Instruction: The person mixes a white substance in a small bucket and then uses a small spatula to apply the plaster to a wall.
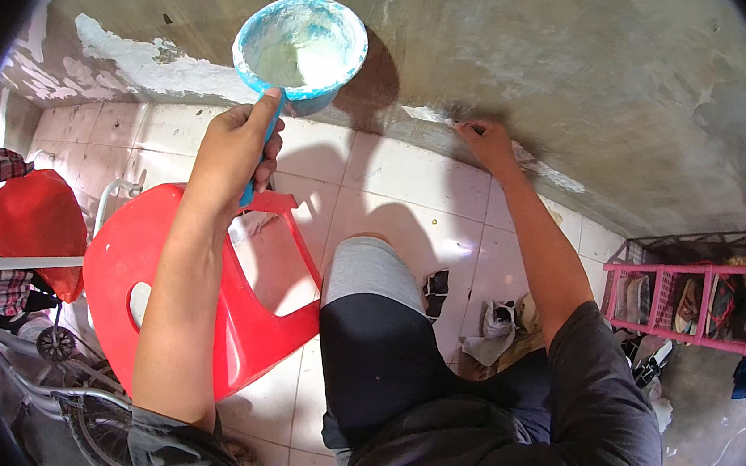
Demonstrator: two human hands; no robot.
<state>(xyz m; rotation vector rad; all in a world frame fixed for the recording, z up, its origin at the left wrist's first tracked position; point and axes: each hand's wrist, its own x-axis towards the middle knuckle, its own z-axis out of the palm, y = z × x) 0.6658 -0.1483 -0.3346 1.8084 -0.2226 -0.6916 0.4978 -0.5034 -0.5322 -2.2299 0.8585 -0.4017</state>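
Observation:
My left hand (243,147) is wrapped round the handle of a blue plastic dipper (311,106), held up close to the wall. White paste or powder coats the dipper's inside and rim. My right hand (488,145) is against the lower part of the grey-brown wall (571,52), its fingers drawn together. Whatever they pinch, if anything, is too small and dark to make out. Just left of these fingers is a white patch (426,115) on the wall, and another white strip (546,165) runs down to the right.
A red plastic stool (151,254) lies tipped beneath my left forearm. Further left are a red bag (36,229) and a small-wheeled bicycle (96,430). A pink rack (660,322) holding footwear stands at the right. Crumpled cloth (491,343) lies on the tiled floor (395,177).

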